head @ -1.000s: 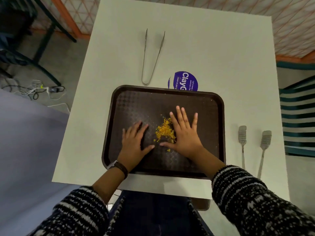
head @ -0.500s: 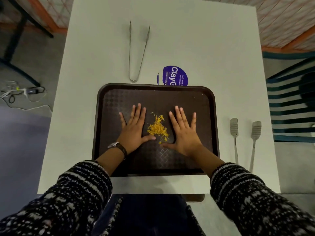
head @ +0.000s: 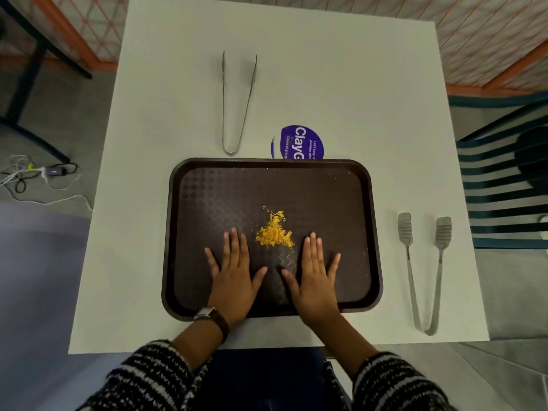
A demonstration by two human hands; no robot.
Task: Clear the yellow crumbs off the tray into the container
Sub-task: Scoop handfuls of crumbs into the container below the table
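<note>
A dark brown tray (head: 207, 191) lies on the white table. A small heap of yellow crumbs (head: 274, 231) sits near the tray's middle. My left hand (head: 234, 274) rests flat on the tray, just left of and below the heap, fingers spread. My right hand (head: 314, 275) lies flat the same way on the heap's right side. Neither hand touches the crumbs or holds anything. No container is in view.
Slim metal tongs (head: 237, 102) lie beyond the tray. Wider-tipped tongs (head: 424, 271) lie right of it. A purple round sticker (head: 299, 142) peeks from behind the tray's far edge. A striped chair (head: 504, 185) stands at the right; cables (head: 35, 176) lie on the floor left.
Both hands have slid back toward me, away from the crumb heap they were flanking. The crumbs now stand as a tighter heap beyond my fingertips.
</note>
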